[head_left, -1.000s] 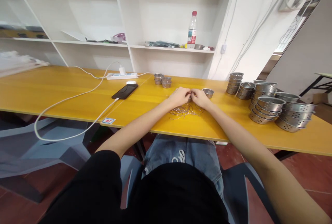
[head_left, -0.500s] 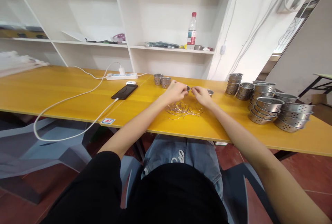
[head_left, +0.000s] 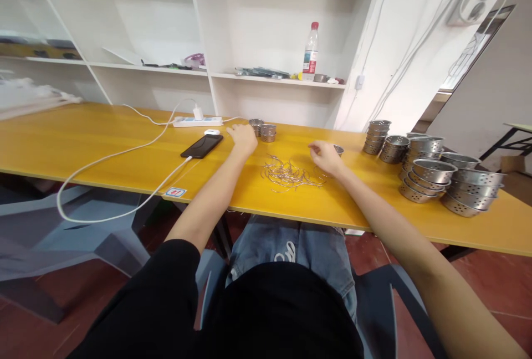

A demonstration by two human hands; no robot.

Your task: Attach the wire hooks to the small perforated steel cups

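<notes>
My left hand (head_left: 244, 138) is just left of two small stacks of perforated metal cups (head_left: 268, 133), its fingers bent and pointing left. The back of the hand covers whatever may be in its grasp. Over the right of the table, my right hand (head_left: 326, 156) has its fingers curled together. Whether something thin is between its fingertips is too small to see. Another perforated cup (head_left: 338, 150) shows partly behind that hand. Between the hands a loose heap of thin bent metal wires (head_left: 291, 175) lies on the yellow table (head_left: 233, 179).
Several stacks of larger perforated cups (head_left: 434, 173) stand to the right. A black phone (head_left: 201, 146) lies left of my left hand, with a white cable (head_left: 106, 155) looping over the table edge. Behind are a power strip (head_left: 198, 121) and white shelving holding a bottle (head_left: 310, 54).
My left hand has moved left from beside the right hand to the small cup stacks. The cup it held no longer shows. My right hand stays near its place.
</notes>
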